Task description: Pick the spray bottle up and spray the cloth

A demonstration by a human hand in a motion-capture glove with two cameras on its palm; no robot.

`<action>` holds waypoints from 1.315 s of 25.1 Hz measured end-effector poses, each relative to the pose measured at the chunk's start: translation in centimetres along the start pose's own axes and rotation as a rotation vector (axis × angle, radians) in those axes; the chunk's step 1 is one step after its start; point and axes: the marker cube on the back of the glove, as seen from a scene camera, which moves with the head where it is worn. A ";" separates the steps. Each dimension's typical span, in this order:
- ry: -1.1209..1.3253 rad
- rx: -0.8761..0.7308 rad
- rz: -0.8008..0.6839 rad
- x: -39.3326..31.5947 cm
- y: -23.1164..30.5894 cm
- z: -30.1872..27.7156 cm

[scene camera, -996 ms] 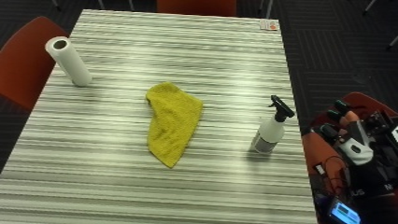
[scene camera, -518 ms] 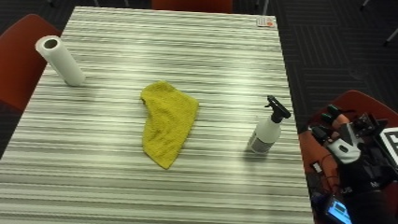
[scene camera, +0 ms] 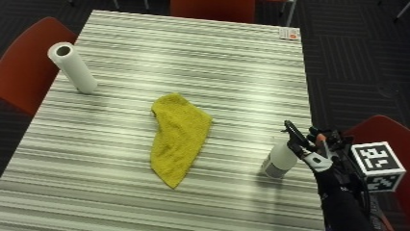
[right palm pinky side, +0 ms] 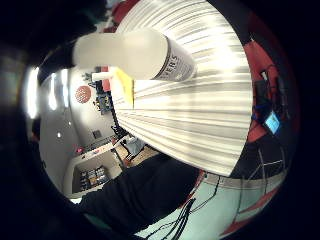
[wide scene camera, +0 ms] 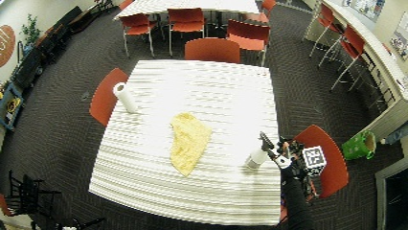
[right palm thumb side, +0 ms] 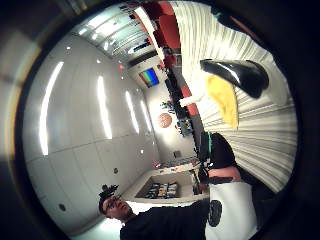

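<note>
Spray bottle [scene camera: 280, 161] upright on the striped table [scene camera: 192, 57], near its right edge, black trigger head on top. Gloved right hand [scene camera: 318, 150] just beside the bottle at the trigger head; contact not clear. The grip: cannot tell whether the fingers are curled or straight. Yellow cloth [scene camera: 175, 136] lies crumpled flat at mid-table, well apart from the bottle. Paper towel roll [scene camera: 72, 67] stands upright near the far left edge. Red chair [scene camera: 25, 62] beside that edge.
</note>
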 end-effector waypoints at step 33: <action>0.009 0.126 -0.084 1.3 -4.0 2.3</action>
